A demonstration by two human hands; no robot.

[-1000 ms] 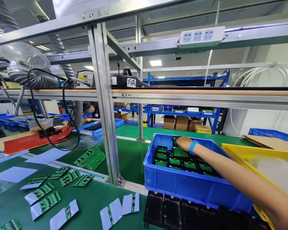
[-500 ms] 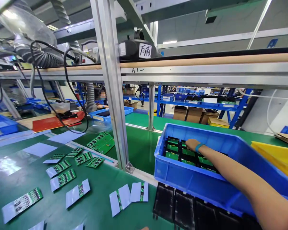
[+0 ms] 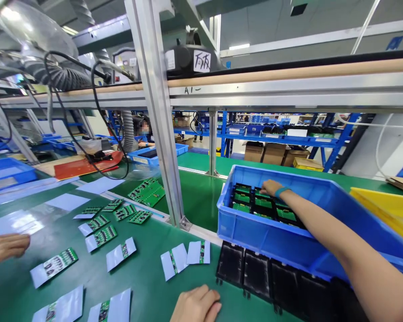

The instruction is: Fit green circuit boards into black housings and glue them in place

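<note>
A long green-topped table (image 3: 147,277) spreads below a metal frame. Toward its right edge stands a deep rectangular blue plastic bin (image 3: 275,243), and flat black rectangular plastic housings (image 3: 257,273) lie in a row along the bin's near side. A large green circuit board (image 3: 147,192) lies farther back, left of the upright post.

The person's right hand (image 3: 272,188) is inside the bin, fingers bent down at the black-framed green boards (image 3: 263,202); whether it grips one cannot be told. The left hand (image 3: 196,304), near the housings toward the table's near edge, is loosely curled, its underside hidden. A third hand (image 3: 8,248), apparently another person's, reaches in from the left. Small green boards with pale wrappings (image 3: 102,237) lie scattered between. A blue band (image 3: 282,192) circles the right wrist.
</note>
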